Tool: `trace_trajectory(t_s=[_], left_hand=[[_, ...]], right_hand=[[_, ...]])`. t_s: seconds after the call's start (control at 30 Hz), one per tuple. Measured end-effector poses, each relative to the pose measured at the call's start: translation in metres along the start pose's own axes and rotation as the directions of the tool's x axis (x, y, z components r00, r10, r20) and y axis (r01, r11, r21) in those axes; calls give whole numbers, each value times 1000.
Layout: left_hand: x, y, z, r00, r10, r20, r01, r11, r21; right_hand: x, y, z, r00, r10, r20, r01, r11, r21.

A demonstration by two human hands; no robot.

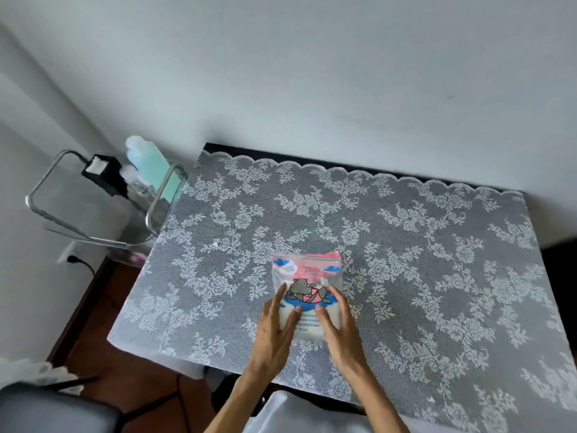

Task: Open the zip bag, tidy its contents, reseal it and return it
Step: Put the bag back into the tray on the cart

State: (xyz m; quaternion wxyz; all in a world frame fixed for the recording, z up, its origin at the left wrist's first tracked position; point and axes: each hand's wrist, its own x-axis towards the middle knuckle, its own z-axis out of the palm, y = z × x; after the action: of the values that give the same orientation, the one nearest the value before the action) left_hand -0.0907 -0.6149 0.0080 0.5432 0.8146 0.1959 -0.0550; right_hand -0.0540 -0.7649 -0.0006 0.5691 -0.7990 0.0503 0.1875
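A clear zip bag (307, 276) printed with a grey cartoon hippo and blue clouds lies flat on the lace-covered table (406, 245), near its front edge. Pink and white contents show through it, the pink at its far end. My left hand (274, 329) rests flat on the bag's near left part, fingers spread. On the near right part lies my right hand (338, 326), also flat with fingers apart. Neither hand grips the bag. The bag's near end is partly hidden under my hands, so I cannot tell where its zip is.
A metal-framed glass side stand (93, 198) stands left of the table, carrying a black box (103, 173) and a pale green bottle (150, 164). A wall runs behind the table. A wall socket with a cable (73, 259) sits low on the left. A dark chair (46, 407) is at bottom left.
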Motion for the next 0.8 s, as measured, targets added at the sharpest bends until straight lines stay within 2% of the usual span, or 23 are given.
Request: trace_trajectory(t_s=[0.07, 0.3, 0.47, 0.8], left_hand=[[-3, -3, -7, 999, 50, -1, -50, 993, -104], [-7, 0, -57, 1000, -10, -29, 5, 987, -158], [-3, 1, -102, 988, 1, -152, -29, 983, -182], [24, -36, -238, 972, 52, -231, -114, 959, -261]], right_hand=[[1, -8, 4, 998, -44, 36, 44, 999, 16], [10, -51, 29, 968, -190, 163, 195, 981, -15], [17, -84, 70, 938, -244, 245, 238, 970, 51], [42, -154, 192, 881, -275, 385, 269, 961, 69]])
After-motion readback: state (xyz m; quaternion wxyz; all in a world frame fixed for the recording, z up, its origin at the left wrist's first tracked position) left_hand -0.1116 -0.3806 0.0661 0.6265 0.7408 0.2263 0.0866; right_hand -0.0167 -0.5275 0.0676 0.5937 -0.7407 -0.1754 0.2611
